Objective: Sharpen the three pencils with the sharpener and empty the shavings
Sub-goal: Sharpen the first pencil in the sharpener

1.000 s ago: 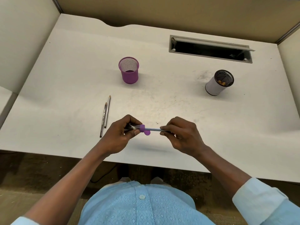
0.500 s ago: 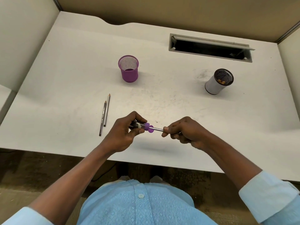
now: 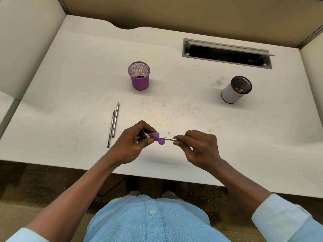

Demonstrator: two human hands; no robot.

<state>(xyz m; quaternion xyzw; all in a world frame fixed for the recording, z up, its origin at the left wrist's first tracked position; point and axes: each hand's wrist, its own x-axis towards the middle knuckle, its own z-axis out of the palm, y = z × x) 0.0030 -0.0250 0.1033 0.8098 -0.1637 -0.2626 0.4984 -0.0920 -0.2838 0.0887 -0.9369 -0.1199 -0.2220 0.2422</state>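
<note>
The single view comes from the person's head, through a wide-angle lens that faces forward and steeply down onto the white laminate desk point(image 3: 70, 84). The desk's near edge runs across the lower half of the frame. Its far edge and both far corners lie at the top, against the beige partition wall point(image 3: 174, 11). The left hand point(image 3: 128, 145) and right hand point(image 3: 201, 149) sit close, mid-frame, just inside the near edge. The wearer's light blue patterned shirt point(image 3: 148, 222) fills the bottom.

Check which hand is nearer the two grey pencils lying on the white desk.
Left. The left hand is just right of the two grey pencils, by their near ends; the right hand is farther right, past it.
</note>
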